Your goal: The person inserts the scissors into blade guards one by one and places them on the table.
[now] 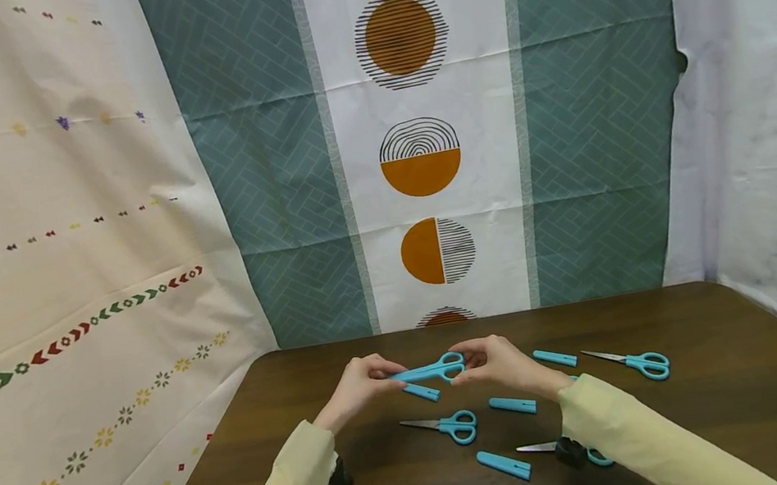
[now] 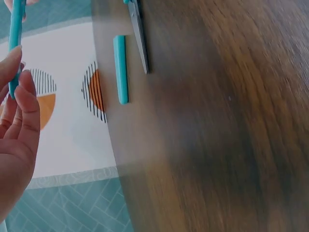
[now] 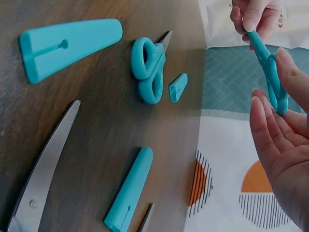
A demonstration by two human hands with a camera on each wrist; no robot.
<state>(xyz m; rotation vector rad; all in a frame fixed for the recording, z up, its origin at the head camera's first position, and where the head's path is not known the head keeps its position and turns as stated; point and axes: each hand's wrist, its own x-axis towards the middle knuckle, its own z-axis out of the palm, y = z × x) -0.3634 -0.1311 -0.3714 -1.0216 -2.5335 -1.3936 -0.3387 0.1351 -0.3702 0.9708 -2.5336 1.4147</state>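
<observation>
A pair of scissors with light blue handles (image 1: pixel 453 365) is held up above the table between both hands, its blades inside a light blue blade cover (image 1: pixel 414 374). My left hand (image 1: pixel 363 382) pinches the tip end of the cover between thumb and fingers. At the other end, the thumb and fingers of my right hand (image 1: pixel 498 364) hold the handle loops. In the right wrist view the handles (image 3: pixel 273 79) appear edge-on. Below the hands lie uncovered scissors (image 1: pixel 456 425) and a loose blade cover (image 1: pixel 423 392), which also shows in the left wrist view.
More loose covers lie at the front (image 1: pixel 504 466), in the middle (image 1: pixel 512 406) and at the back right (image 1: pixel 556 358). Bare scissors (image 1: pixel 649 366) lie on the right. My right wrist partly hides another pair of scissors (image 1: pixel 600 458). Patterned cloths (image 1: pixel 279 208) hang behind the wooden table (image 1: pixel 738 392).
</observation>
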